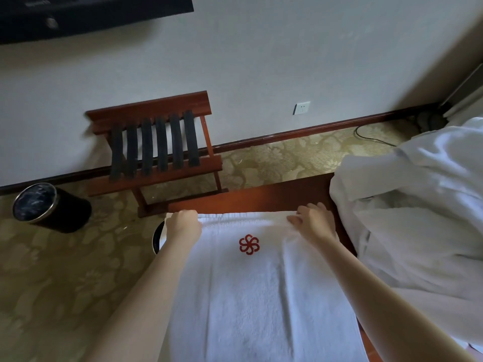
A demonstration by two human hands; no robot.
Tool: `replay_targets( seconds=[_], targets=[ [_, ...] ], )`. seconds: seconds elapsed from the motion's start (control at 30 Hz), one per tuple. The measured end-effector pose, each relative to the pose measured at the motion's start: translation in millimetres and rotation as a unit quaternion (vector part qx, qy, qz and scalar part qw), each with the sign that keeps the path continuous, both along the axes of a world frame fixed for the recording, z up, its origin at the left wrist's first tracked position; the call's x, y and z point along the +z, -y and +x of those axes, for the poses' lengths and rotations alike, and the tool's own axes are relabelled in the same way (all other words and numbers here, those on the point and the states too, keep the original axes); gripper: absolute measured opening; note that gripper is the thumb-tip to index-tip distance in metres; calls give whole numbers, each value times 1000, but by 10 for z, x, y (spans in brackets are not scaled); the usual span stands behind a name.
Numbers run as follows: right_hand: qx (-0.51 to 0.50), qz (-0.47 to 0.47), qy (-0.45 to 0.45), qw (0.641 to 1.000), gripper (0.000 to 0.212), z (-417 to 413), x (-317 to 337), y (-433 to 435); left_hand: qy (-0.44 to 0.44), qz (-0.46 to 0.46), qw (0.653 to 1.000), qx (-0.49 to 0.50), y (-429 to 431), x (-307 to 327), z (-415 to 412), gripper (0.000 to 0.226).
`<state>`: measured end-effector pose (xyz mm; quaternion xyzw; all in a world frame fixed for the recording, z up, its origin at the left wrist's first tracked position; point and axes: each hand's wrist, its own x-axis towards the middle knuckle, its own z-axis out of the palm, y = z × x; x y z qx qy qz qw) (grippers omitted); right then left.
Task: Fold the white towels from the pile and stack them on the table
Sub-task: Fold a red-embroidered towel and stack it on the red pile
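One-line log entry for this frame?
stage: folding | left hand: gripping far edge of white terry towel with red emblem | right hand: pinching same edge | pile of white towels: right, unfolded

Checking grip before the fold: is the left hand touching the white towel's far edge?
Touching. The head view shows the left hand closed over the white towel at its far corner.
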<state>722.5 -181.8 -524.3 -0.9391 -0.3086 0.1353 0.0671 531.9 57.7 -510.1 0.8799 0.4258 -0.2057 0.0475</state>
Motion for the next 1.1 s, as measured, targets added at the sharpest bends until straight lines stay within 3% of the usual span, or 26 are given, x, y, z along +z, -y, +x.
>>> replay_targets(
  seconds=[0.33, 0.53, 0.83, 1.1],
  targets=[
    [32, 67, 90, 993, 32, -30, -76, 6, 75, 39, 995, -48, -58, -178, -77, 22],
    [32, 127, 124, 984, 33, -36, -109, 53, 169, 42, 984, -42, -90, -205, -151, 21],
    [43, 122, 134, 983, 31, -35, -205, 81, 99, 11, 994, -55, -124, -219, -93, 19],
    [31, 79, 227, 970, 34, -31, -295, 56, 60, 95, 993, -32, -101, -219, -116, 29]
  ],
)
